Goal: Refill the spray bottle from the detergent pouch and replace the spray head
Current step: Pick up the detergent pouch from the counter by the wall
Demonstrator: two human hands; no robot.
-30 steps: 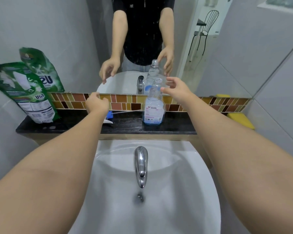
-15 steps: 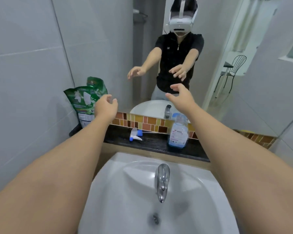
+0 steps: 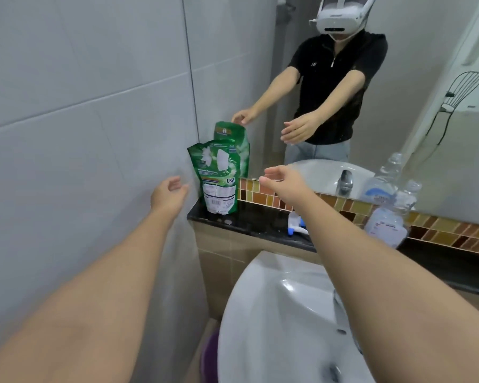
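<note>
Our right forearm [image 3: 371,258] covers most of the spray head [image 3: 295,226] lying on the ledge [image 3: 255,225], and part of the tap over the sink [image 3: 274,313]. The spray bottle [image 3: 390,219] is blurred, its label unreadable. The small print on the detergent pouch [image 3: 216,175] is too small to read.

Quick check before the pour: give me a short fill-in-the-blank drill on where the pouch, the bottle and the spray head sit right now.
1. The green detergent pouch stands at the ledge's ____ end, beside the tiled wall.
2. The spray head lies on the black ledge, so the spray bottle stands with its neck ____.
3. The left hand and right hand both hold ____.
4. The bottle stands to the ____ of the spray head.

Missing words: left; open; nothing; right
</note>
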